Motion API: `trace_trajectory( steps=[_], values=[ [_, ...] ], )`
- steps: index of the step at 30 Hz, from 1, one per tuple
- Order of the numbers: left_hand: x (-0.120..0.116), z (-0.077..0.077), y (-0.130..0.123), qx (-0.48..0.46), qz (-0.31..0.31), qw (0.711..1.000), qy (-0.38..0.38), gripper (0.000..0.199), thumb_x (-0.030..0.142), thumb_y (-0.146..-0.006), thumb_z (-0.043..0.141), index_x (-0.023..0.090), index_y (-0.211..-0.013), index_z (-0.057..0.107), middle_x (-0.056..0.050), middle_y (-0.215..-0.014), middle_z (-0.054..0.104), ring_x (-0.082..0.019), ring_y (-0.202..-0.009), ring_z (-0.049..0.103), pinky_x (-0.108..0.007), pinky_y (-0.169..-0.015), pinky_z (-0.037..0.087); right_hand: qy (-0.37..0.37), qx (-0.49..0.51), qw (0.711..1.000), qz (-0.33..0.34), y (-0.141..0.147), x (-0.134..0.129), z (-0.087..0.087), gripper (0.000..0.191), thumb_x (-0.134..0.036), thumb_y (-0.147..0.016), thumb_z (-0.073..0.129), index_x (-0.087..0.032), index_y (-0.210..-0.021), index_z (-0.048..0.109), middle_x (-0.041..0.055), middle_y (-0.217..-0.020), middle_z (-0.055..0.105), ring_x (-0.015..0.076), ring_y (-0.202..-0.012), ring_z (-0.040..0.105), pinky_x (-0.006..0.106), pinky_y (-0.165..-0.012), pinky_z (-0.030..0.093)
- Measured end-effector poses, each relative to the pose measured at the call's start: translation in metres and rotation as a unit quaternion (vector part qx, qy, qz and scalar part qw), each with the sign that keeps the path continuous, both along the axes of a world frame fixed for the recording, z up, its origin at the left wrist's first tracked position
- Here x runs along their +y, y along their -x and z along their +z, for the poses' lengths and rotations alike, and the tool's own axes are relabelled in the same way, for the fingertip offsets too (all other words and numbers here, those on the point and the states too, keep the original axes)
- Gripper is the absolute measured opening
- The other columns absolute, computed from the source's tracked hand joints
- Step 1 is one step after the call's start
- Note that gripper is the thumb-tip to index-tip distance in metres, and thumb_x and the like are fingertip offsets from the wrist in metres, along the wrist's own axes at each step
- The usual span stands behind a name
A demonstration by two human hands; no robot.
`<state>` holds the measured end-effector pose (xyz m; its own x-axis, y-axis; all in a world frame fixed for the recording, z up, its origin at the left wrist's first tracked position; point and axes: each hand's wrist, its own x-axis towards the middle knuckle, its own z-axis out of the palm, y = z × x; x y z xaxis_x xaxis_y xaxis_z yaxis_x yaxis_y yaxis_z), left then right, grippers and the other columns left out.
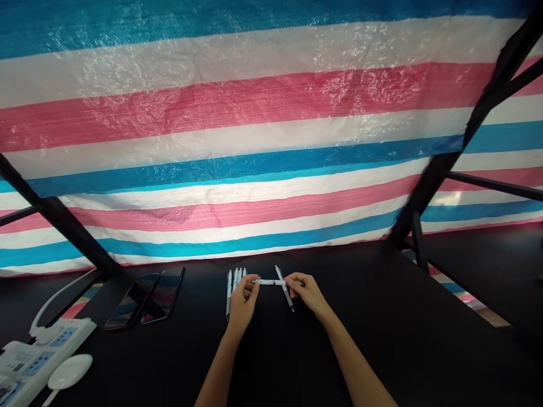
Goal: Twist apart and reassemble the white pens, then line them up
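Note:
A white pen (271, 281) is held level between my two hands, above the black table. Fingers and thumb of my left hand (245, 299) pinch its left end. At the other end, my right hand (306, 291) grips it between thumb and fingers. Another white pen (287, 295) with a grey grip lies slanted on the table, partly behind the held one and beside my right fingers. Several more white pens (229, 291) lie in a row just left of my left hand, which partly hides them.
Two dark phones (132, 302) (164, 297) lie on the black table (280, 362) to the left. A white power strip (51, 353) with a plugged-in cable and a white oval device (70, 371) are at the lower left. Black frame bars (441, 164) and a striped sheet (254, 164) stand behind.

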<state>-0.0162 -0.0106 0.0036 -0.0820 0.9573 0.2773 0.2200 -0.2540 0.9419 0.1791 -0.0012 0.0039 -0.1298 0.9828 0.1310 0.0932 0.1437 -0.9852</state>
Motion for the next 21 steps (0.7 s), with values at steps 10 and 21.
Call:
trace_trajectory(
  steps=[10, 21],
  values=[
    [0.0014, -0.0055, 0.0025, 0.005, 0.020, 0.999, 0.028, 0.029, 0.046, -0.079, 0.054, 0.020, -0.088, 0.063, -0.002, -0.065, 0.061, -0.015, -0.057, 0.056, -0.025, -0.055, 0.043, -0.018, 0.007, 1.000, 0.016, 0.0012, -0.0001, -0.0020, 0.031, -0.046, -0.072, 0.066, -0.017, -0.082, 0.068, 0.0012, -0.069, 0.060, 0.0136, -0.060, 0.055, 0.025, -0.055, 0.042],
    [-0.0046, 0.0021, -0.0005, 0.115, 0.007, 0.993, -0.026, 0.027, 0.040, -0.082, 0.047, 0.021, -0.092, 0.063, 0.000, -0.065, 0.056, -0.012, -0.049, 0.048, -0.022, -0.044, 0.034, 0.060, 0.036, 0.997, 0.032, 0.0026, -0.0016, 0.0020, 0.044, -0.055, -0.077, 0.053, -0.013, -0.084, 0.066, -0.0034, -0.041, 0.053, 0.0086, -0.033, 0.043, 0.020, -0.039, 0.033]
  ],
)
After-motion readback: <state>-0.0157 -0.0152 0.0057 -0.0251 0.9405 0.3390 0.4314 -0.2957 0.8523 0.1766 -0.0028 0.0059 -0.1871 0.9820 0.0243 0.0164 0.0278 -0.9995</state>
